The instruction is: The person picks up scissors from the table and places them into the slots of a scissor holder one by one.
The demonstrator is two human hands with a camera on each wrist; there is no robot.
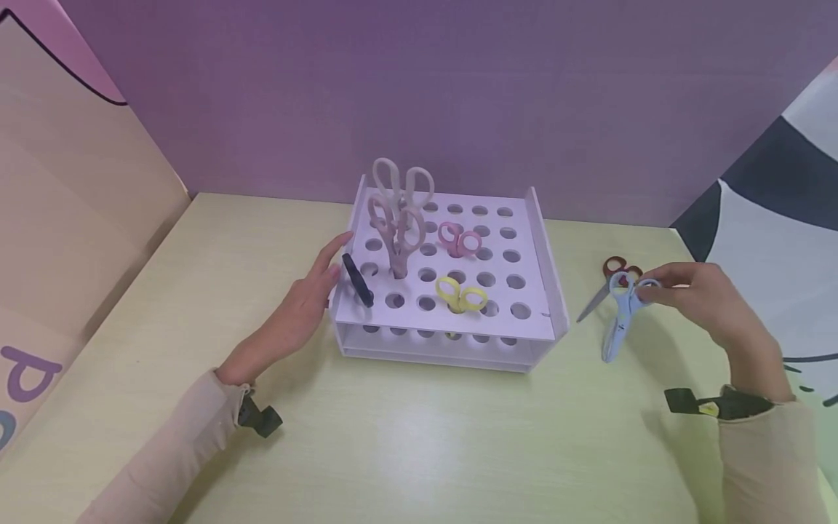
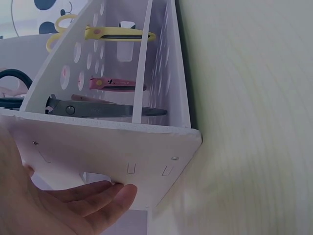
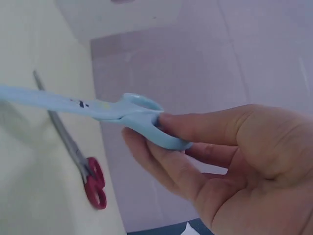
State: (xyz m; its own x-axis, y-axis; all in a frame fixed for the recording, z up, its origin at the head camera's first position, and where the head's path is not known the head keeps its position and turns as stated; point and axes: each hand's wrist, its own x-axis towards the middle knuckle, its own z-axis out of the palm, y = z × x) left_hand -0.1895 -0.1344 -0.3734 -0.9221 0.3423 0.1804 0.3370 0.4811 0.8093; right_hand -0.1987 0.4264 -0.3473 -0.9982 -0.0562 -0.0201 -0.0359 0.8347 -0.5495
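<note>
My right hand (image 1: 710, 302) pinches one handle loop of a pair of light blue scissors (image 1: 623, 316), its blades pointing down toward the table; the right wrist view shows the thumb against the loop. Just behind them, red-handled scissors (image 3: 93, 183) lie on the table. My left hand (image 1: 294, 313) rests against the left side panel of a white rack (image 1: 445, 349), with fingertips near the panel's cutout. The rack holds black-handled scissors (image 1: 357, 280), pale pink scissors (image 1: 398, 240), white-handled scissors (image 1: 402, 182), small pink scissors (image 1: 460, 240) and small yellow scissors (image 1: 461, 295), handles up.
Rows of round holes run across the rack's top and a lower shelf. The rack stands on a light wooden table (image 1: 419, 437), near a purple back wall (image 1: 458, 94). Printed panels border the table at left (image 1: 72, 196) and right (image 1: 785, 240).
</note>
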